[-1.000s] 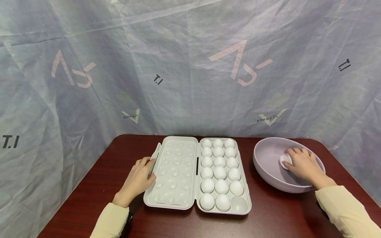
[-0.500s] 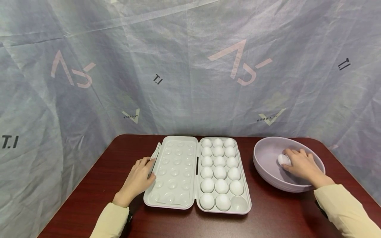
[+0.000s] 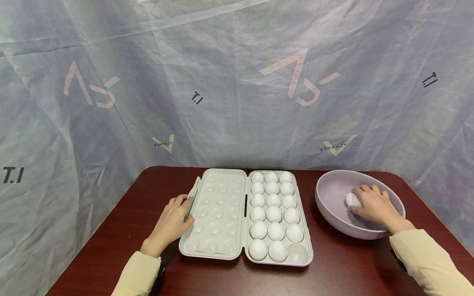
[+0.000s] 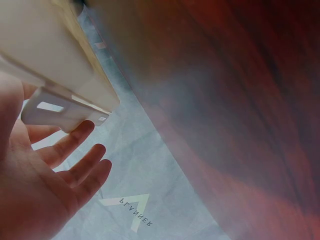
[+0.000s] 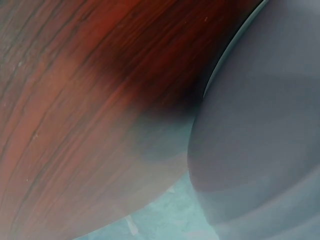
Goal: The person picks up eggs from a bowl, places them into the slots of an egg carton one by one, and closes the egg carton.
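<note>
An egg box lies hinged wide on the table, its dimpled lid (image 3: 217, 213) to the left and its egg tray (image 3: 306, 260) to the right. White eggs (image 3: 274, 214) fill the tray's cups except the near right one. My left hand (image 3: 173, 220) holds the lid's outer latch flap (image 4: 65, 111), thumb on the lid side. In the left wrist view, one fingertip touches the flap and the other fingers spread loosely below. Inside a lilac bowl (image 3: 333, 218), my right hand (image 3: 375, 207) grips a white egg (image 3: 352, 200) with thumb and fingers.
The bowl stands right of the tray on a dark red wooden table (image 3: 333, 267). A grey printed cloth (image 3: 222, 123) hangs behind the table's far edge. The right wrist view shows mostly the bowl's outer wall (image 5: 260, 130), no hand.
The egg in the bowl has shifted slightly left and turned under my right fingers. My left hand and the egg box have stayed put.
</note>
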Motion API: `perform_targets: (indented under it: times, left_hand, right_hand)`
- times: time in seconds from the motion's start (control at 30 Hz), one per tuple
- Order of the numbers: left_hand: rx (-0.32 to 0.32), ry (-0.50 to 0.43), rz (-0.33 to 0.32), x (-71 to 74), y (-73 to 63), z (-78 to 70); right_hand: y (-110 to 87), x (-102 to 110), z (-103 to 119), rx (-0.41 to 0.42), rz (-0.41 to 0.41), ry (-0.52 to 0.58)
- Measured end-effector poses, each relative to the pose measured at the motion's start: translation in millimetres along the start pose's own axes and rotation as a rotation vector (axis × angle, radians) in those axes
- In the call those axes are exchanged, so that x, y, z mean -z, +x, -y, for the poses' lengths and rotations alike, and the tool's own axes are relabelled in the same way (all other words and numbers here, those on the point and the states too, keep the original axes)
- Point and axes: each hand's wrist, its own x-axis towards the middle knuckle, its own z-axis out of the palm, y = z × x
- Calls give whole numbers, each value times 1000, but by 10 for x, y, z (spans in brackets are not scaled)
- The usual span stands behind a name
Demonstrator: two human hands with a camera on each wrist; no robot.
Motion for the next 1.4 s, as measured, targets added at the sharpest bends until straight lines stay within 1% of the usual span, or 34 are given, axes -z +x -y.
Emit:
perform_targets:
  times: [0.1,0.3,0.47,0.6,0.83,1.07,1.23,1.4]
  left_hand:
    - [-1,-3,0,3,6,-4]
    - [0,-4,3,10,10,-10]
    - [3,0,5,5,7,-6]
    - [5,0,6,3,4,-4]
    - [2,5,1,0,5,-6]
    - [1,9,-3,-5,7,1]
    - [1,10,-1,-6,10,3]
    - [-1,9,-3,-1,14,0]
  right_hand:
    - [2,-5,-5,3,-13,4]
    - [-8,0,7,21,-83,16]
    - [-14,20,29,25,-126,54]
    - [-16,29,53,42,-179,82]
    - [-6,48,112,107,-257,99]
    - [12,114,225,156,-345,99]
    - [26,190,322,217,-409,118]
    - [19,286,460,282,-448,124]
